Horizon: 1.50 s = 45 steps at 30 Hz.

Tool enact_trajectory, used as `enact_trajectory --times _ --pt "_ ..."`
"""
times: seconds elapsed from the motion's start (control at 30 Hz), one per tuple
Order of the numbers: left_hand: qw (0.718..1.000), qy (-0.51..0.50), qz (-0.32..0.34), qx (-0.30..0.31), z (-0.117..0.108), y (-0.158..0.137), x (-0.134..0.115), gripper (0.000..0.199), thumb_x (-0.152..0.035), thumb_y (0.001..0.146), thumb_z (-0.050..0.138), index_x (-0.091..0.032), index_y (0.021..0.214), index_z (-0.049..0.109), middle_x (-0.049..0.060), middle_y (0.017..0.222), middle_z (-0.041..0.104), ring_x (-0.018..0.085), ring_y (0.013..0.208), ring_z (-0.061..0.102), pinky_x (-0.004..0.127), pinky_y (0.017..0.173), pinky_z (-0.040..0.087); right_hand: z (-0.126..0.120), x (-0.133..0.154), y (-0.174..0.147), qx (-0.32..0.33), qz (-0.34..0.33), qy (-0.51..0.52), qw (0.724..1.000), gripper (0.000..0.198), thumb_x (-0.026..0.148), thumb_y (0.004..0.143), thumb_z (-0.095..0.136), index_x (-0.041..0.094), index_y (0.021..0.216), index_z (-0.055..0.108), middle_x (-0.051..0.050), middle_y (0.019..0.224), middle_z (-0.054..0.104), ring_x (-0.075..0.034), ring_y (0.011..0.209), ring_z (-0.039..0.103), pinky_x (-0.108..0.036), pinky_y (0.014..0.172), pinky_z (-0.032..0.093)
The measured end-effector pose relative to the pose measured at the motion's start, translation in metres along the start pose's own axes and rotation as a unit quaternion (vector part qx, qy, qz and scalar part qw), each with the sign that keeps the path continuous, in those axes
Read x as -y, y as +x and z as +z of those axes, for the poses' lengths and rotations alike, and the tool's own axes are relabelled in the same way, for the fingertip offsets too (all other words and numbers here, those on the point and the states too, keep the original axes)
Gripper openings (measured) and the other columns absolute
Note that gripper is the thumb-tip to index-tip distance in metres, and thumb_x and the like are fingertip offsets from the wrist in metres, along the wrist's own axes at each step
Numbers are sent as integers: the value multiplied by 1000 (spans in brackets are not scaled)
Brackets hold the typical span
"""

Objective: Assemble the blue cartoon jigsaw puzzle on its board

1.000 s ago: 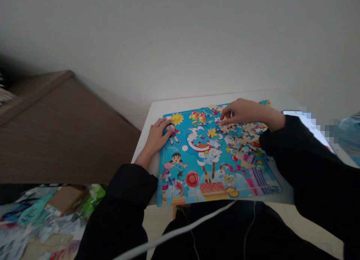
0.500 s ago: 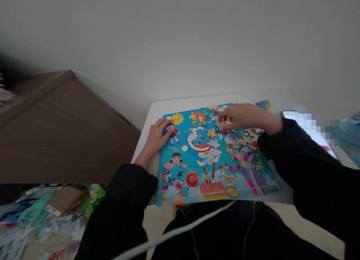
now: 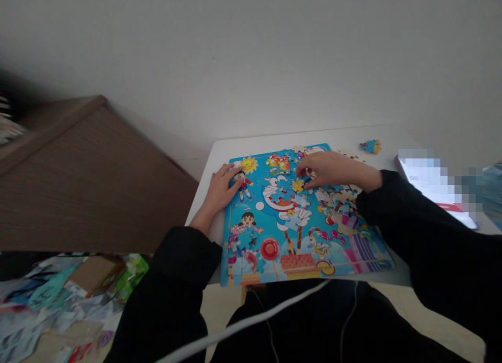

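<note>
A blue cartoon jigsaw puzzle (image 3: 243, 253) lies on a small white table, partly put together, with a white-faced blue cat figure in the middle. My left hand (image 3: 223, 189) rests flat on its upper left edge, fingers spread beside a printed child figure and a smiling sun (image 3: 248, 165). Over the upper middle, my right hand (image 3: 327, 169) has its fingers curled down in a pinch around what looks like a puzzle piece, mostly hidden by the fingers. A yellow star piece (image 3: 297, 185) lies just by the thumb. Loose puzzle pieces (image 3: 333, 203) are heaped under and below the right wrist.
A few joined pieces (image 3: 370, 146) lie on the white table (image 3: 270, 143) at the back right. A lit phone (image 3: 431, 190) is at the right. A brown wooden cabinet (image 3: 98, 180) stands left, above bags and packaging (image 3: 86, 295). A white cable (image 3: 243, 326) crosses in front of me.
My right hand has moved slightly left and down over the puzzle, its fingers now near the yellow star piece. The left hand stays on the edge. The view has shifted a little.
</note>
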State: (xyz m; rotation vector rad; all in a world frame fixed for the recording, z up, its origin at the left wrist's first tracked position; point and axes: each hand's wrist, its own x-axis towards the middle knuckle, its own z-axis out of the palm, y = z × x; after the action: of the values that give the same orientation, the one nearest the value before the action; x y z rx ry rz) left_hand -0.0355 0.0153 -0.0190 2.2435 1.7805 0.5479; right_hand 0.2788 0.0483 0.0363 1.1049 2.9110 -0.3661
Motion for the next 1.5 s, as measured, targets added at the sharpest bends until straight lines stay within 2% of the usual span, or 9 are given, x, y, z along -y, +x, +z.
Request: enact_trajectory --times 0.13,0.23,0.4,0.53,0.8,0.9,1.1,1.3,1.5 --pt "1000 0 2 -4 2 0 1 44 -47 91 41 -24 126 55 11 142 46 29 136 35 58 109 28 -4 6 -2 30 -19 56 998 15 33 78 61 21 85 66 -3 77 67 -16 68 58 -28 62 39" --pt "1000 1 1 -9 5 0 2 43 -44 91 42 -21 126 55 13 141 46 29 136 35 57 109 28 -7 14 3 46 -28 127 990 23 38 83 55 19 86 67 -4 76 68 -15 66 60 -28 63 41" --pt "1000 7 0 -14 7 0 1 41 -43 92 43 -23 126 54 12 141 47 30 136 35 59 107 29 -9 26 40 -14 61 258 964 37 35 79 60 18 113 59 -6 84 72 -18 71 65 -29 64 48" --pt "1000 9 -6 -11 5 -2 -4 41 -42 92 43 -24 127 53 12 141 46 31 136 35 60 106 28 -7 39 83 1 120 368 922 29 28 83 57 21 111 58 -6 94 72 -16 75 67 -26 60 52" --pt "1000 5 -18 -7 2 -5 -12 42 -39 92 44 -21 129 49 13 142 46 30 137 34 60 108 26 13 54 134 -39 143 293 945 24 29 82 57 15 97 71 -6 87 70 -12 63 61 -23 57 49" --pt "1000 2 -22 -6 2 -5 -12 46 -38 91 45 -18 133 45 14 142 45 31 138 32 60 108 26 18 55 136 -39 162 282 945 24 29 79 61 12 93 71 -8 81 70 -10 58 58 -23 54 48" --pt "1000 -3 -21 0 1 -6 -14 49 -37 92 44 -22 138 38 12 144 44 31 139 29 61 109 24 17 56 130 -45 177 232 955 37 28 75 66 13 109 66 -6 79 70 -12 61 60 -25 58 49" --pt "999 35 -19 17 -2 -6 -16 37 -36 94 42 -23 128 52 11 145 43 31 139 29 60 108 25 18 55 131 -61 148 144 976 31 31 73 69 15 100 69 -7 86 70 -19 78 64 -30 71 48" --pt "997 71 -27 32 -5 -7 -21 38 -37 96 41 -24 129 53 10 146 42 32 140 27 60 108 27 21 57 129 -60 115 73 989 27 32 78 64 16 99 71 -8 90 71 -20 83 64 -29 71 46"
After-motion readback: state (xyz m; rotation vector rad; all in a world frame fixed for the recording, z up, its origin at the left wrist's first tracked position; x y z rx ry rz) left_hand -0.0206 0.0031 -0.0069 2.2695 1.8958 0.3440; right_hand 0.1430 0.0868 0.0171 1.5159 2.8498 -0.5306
